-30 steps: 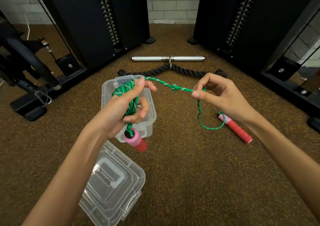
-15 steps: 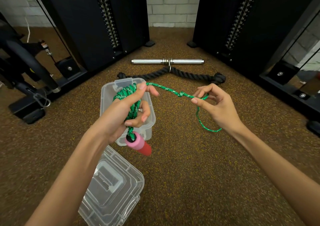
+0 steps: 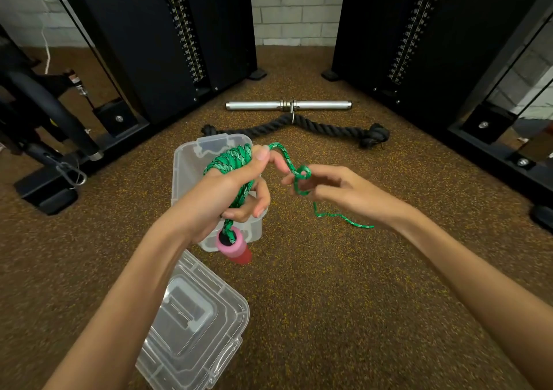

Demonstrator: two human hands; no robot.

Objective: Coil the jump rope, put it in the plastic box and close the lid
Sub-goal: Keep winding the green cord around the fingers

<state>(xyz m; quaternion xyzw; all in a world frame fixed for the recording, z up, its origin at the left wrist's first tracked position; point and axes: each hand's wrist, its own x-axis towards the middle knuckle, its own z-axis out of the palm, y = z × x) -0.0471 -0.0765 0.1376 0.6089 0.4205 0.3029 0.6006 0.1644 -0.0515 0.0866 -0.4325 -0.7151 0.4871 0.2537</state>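
My left hand grips a bundle of green jump rope coiled around it, held above the open clear plastic box on the floor. One pink-and-red handle dangles below that hand. My right hand pinches the loose rope a short way to the right, where it forms a small loop. The rope's tail trails under my right wrist; the second handle is hidden. The clear lid lies on the floor near me, under my left forearm.
A chrome bar and a thick black rope attachment lie on the brown speckled floor beyond the box. Black weight machines stand left and right, with frame bases along both sides.
My right hand has moved left toward my left hand, shortening the stretched rope into a small loop. The second handle, on the floor a second ago, is out of sight.
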